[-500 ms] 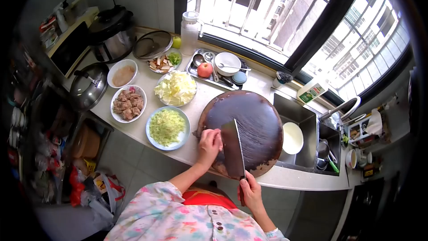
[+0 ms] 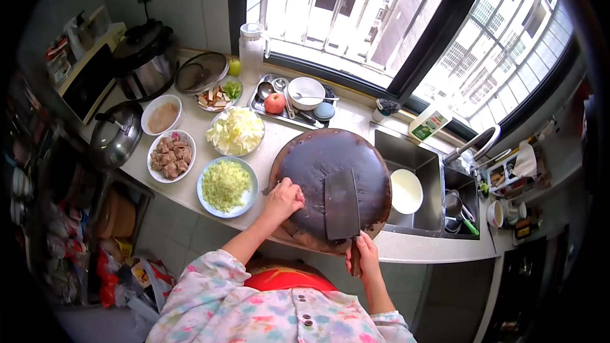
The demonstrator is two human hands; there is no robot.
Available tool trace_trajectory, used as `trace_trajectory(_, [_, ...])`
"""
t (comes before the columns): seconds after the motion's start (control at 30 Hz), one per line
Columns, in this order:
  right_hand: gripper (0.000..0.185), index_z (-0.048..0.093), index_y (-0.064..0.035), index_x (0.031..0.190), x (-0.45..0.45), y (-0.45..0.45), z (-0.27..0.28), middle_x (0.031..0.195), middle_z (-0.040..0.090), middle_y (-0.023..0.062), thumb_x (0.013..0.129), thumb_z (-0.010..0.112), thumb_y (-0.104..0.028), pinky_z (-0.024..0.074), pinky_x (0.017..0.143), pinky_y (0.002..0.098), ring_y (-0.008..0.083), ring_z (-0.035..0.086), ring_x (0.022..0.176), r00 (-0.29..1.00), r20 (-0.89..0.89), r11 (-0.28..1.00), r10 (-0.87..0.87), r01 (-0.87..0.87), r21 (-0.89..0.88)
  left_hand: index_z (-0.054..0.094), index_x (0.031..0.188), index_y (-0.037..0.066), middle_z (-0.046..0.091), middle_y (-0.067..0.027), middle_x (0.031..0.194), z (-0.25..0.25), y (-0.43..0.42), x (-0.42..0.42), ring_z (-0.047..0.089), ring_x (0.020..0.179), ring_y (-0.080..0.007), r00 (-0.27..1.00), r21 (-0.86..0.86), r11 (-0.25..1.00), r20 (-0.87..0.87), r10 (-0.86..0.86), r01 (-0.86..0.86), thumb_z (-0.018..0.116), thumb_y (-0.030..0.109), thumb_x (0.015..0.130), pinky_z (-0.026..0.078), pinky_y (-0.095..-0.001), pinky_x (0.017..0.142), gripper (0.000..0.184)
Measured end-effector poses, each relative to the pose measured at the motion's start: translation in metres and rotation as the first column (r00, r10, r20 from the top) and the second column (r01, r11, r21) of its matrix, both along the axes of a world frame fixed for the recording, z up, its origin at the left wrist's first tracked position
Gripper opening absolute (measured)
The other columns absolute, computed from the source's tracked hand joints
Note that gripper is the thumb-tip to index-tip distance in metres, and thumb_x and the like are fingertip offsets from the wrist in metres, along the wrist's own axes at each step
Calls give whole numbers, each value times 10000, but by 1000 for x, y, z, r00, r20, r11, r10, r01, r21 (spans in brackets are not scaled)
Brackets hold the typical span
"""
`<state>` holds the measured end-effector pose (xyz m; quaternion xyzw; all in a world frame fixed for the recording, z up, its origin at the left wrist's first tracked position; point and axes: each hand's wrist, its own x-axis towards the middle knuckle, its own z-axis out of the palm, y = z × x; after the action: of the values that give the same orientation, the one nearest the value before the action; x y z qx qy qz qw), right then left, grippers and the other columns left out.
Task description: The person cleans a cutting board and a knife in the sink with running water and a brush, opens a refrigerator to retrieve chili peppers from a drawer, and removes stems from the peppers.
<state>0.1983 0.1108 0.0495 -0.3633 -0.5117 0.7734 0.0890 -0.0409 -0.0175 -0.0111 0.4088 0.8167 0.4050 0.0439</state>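
The left hand curls; the right hand grips.

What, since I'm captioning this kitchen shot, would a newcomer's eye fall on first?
The big, dark, round chopping board, near the middle of the view. A broad cleaver has its blade over it and its handle in the right hand; the left hand is at the board's left side. Further left, shredded pale-green vegetable and meat chunks stand out.

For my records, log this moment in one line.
right hand: grips cleaver; left hand: curled at edge of round board; cleaver: over round board
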Motion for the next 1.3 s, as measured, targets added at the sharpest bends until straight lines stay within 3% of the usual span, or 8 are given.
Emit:
trace_trajectory(0.17, [294, 465, -85, 1161, -2, 15, -23, 589, 512, 51, 918, 490, -248, 403, 359, 261, 144, 482, 389, 1000, -9, 986, -23, 22, -164, 587, 902, 69, 509, -99, 908, -13, -3, 0, 562, 855, -273, 976, 114, 993, 217, 2, -28, 706, 100, 656, 484, -384, 676, 275])
trace_trajectory(0.4, [421, 466, -79, 1226, -4, 24, -53, 647, 569, 67, 849, 593, -219, 450, 411, 294, 148, 557, 471, 968, 249, 827, 8, -147, 542, 546, 821, 61, 469, -109, 836, 8, 11, 24, 529, 803, -281, 960, -48, 983, -230, 160, -175, 700, 123, 700, 468, -391, 678, 205])
trace_trajectory(0.57, [433, 516, -64, 1168, -23, 36, -10, 896, 626, 241, 812, 592, -300, 469, 731, 462, 415, 597, 834, 886, 456, 446, -79, -378, 811, 578, 775, 51, 513, -81, 786, -15, 13, 17, 564, 665, -243, 949, 55, 979, -244, 202, -194, 674, 111, 727, 483, -363, 573, 123])
trace_trajectory(0.67, [433, 522, -41, 1154, -28, 44, -20, 905, 623, 230, 807, 593, -290, 468, 730, 462, 401, 599, 834, 888, 445, 318, -116, -392, 863, 625, 812, 42, 578, -63, 734, 0, -9, 10, 586, 647, -183, 903, 69, 970, 386, 189, -233, 676, 126, 722, 491, -282, 571, 134])
trace_trajectory(0.7, [423, 528, -32, 1136, -25, 48, -29, 919, 607, 205, 804, 593, -285, 468, 719, 464, 389, 594, 826, 902, 417, 258, -112, -379, 889, 650, 867, 34, 608, -22, 687, 12, -19, 6, 562, 593, -92, 630, 72, 943, 760, 160, -325, 678, 147, 741, 454, -215, 491, 172])
trace_trajectory(0.73, [420, 530, -35, 1135, -25, 48, -34, 923, 599, 196, 803, 593, -285, 469, 716, 464, 386, 592, 823, 899, 419, 250, -125, -380, 891, 645, 859, 32, 596, 5, 669, 11, -30, -1, 532, 556, -48, 577, 81, 913, 796, 182, -400, 677, 152, 759, 425, -201, 429, 160])
trace_trajectory(1.07, [409, 534, -47, 1121, -24, 48, -44, 953, 573, 170, 789, 604, -276, 464, 732, 455, 377, 580, 849, 922, 361, 298, -142, -308, 904, 583, 943, -26, 639, -134, 782, -77, -66, -40, 613, 656, -238, 783, 173, 792, 372, 498, -586, 649, 128, 758, 489, -344, 635, 249])
trace_trajectory(1.3, [394, 535, -58, 1114, -24, 48, -44, 967, 573, 167, 785, 610, -263, 463, 739, 452, 374, 578, 862, 932, 336, 328, -135, -278, 903, 562, 970, -6, 617, -159, 858, -25, -66, -20, 610, 789, -274, 834, 25, 842, -127, 537, -538, 612, 18, 740, 480, -353, 708, 236])
